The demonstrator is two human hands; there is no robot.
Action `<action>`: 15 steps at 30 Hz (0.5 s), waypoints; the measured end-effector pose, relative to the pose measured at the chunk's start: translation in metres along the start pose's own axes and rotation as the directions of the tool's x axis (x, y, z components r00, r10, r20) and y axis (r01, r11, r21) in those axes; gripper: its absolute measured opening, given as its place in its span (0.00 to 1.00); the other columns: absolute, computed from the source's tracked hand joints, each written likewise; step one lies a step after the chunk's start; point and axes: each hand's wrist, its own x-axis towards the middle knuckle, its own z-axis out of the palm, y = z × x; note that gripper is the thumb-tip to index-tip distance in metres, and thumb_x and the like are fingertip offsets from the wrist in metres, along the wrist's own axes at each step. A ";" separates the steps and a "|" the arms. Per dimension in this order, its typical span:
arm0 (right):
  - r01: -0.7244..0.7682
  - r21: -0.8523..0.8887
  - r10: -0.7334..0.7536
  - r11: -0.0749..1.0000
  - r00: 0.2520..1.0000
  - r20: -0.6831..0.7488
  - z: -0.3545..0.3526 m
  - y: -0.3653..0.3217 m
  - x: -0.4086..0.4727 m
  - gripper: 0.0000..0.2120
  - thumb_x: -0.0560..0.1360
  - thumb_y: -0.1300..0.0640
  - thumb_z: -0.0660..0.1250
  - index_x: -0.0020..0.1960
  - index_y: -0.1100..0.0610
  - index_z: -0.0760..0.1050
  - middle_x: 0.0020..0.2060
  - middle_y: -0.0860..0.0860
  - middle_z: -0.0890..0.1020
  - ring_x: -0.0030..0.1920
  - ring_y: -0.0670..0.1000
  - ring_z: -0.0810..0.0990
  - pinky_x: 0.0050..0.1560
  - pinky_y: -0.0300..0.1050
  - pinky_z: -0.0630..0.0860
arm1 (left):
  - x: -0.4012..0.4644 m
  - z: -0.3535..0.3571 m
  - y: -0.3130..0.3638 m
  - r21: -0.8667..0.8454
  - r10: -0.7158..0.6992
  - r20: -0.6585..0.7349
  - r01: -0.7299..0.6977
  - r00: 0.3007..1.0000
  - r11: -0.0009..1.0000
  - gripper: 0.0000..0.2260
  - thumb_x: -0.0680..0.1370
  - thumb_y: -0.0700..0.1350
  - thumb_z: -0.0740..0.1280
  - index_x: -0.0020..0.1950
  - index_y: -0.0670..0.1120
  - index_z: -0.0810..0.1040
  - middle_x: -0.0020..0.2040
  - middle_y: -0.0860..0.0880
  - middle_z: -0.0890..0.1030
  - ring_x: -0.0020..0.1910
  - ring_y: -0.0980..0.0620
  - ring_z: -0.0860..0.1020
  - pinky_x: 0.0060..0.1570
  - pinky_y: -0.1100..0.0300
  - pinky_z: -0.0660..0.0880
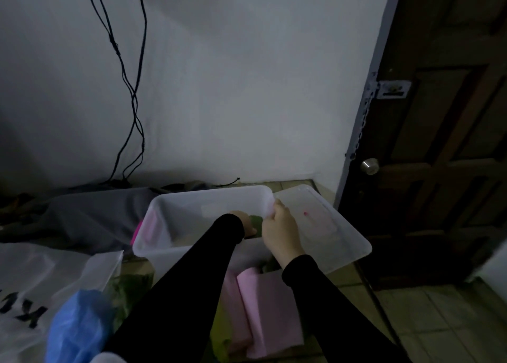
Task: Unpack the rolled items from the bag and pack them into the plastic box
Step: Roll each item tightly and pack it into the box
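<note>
A translucent white plastic box (164, 206) stands on the floor in front of me. My left hand (244, 220) reaches down inside it and holds a green rolled item (256, 221) near the right wall. My right hand (279, 231) grips the box's right rim. A pink item (152, 231) shows through the box's left wall. Pink rolled cloth (263, 307) lies below my arms, with green cloth (129, 285) to its left. A white plastic bag with black letters (30, 283) sits at the lower left.
The box's lid (337, 242) lies tilted to the right of the box. A blue plastic bag (79, 324) is at the bottom left. Grey fabric (96, 214) lies behind the box on the left. A dark wooden door (439, 143) stands at the right, cables (131, 93) hang on the wall.
</note>
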 end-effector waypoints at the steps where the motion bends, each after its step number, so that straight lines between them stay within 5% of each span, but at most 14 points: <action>1: 0.003 -0.014 -0.003 1.000 1.000 -0.001 0.001 0.000 0.001 0.24 0.76 0.64 0.54 0.73 0.58 0.62 0.68 0.58 0.69 0.67 0.60 0.69 0.68 0.52 0.67 | 0.001 0.001 0.000 -0.013 -0.010 -0.009 0.010 1.000 1.000 0.19 0.82 0.49 0.56 0.67 0.38 0.71 0.66 0.39 0.74 0.65 0.43 0.72 0.64 0.56 0.66; 7: 0.019 -0.081 -0.021 0.997 0.999 -0.025 0.004 0.002 0.003 0.24 0.75 0.64 0.55 0.71 0.59 0.63 0.66 0.57 0.72 0.64 0.58 0.72 0.64 0.53 0.71 | 0.011 0.002 -0.008 -0.111 -0.049 -0.016 0.047 0.999 0.993 0.17 0.78 0.49 0.66 0.59 0.37 0.78 0.59 0.41 0.80 0.52 0.46 0.78 0.58 0.56 0.73; 15: 0.007 -0.169 -0.009 0.986 1.000 -0.011 0.003 0.002 0.009 0.21 0.74 0.61 0.55 0.67 0.62 0.66 0.63 0.60 0.72 0.61 0.61 0.73 0.62 0.59 0.72 | -0.006 -0.005 -0.006 -0.227 -0.027 -0.089 0.006 0.996 0.974 0.11 0.77 0.48 0.66 0.49 0.40 0.80 0.49 0.42 0.81 0.48 0.44 0.80 0.50 0.54 0.76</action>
